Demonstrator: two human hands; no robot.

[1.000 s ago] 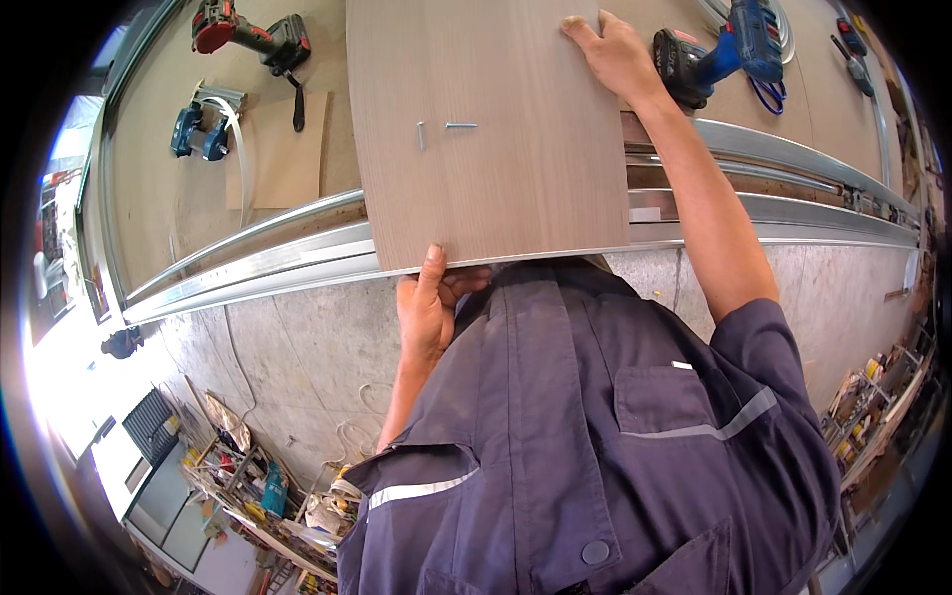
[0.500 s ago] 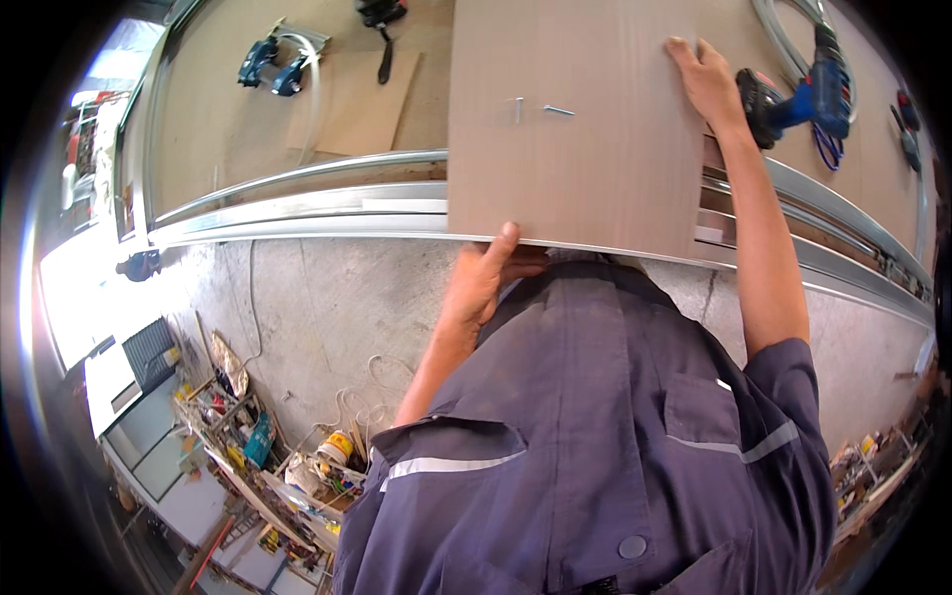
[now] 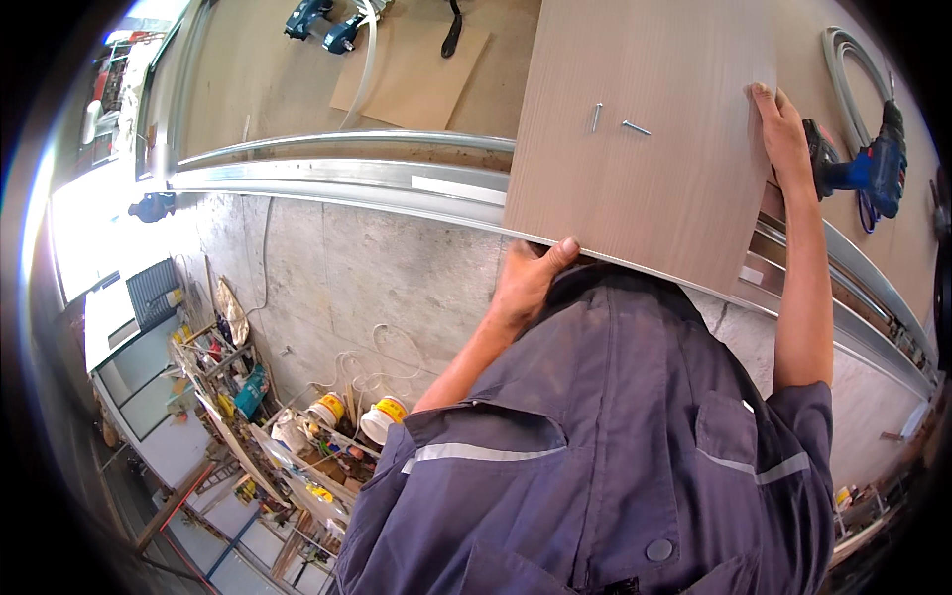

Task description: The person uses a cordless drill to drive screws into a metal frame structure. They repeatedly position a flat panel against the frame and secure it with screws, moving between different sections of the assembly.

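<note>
A wood-grain board (image 3: 645,188) lies across the bench, its near edge close against my body. My left hand (image 3: 526,283) is closed on that near edge, close to the left corner, thumb on top and the other fingers mostly out of sight underneath. My right hand (image 3: 783,134) grips the board's right edge farther up, with its fingertips partly hidden. Two loose screws (image 3: 596,118) rest on the board's face, lying apart from each other. Just right of my right hand lies a blue and black cordless drill (image 3: 873,174).
A metal rail (image 3: 347,183) runs along the bench's near side. Another blue power tool (image 3: 322,25) and a thin brown panel (image 3: 416,79) lie at the far left. Beyond the drill is a coiled hose (image 3: 843,45). Buckets (image 3: 382,418) and a cluttered rack (image 3: 258,397) stand on the floor at lower left.
My view has turned, so the whole scene sits farther right and slightly tilted. Both hands keep their holds, and the board and screws show no clear movement against the bench.
</note>
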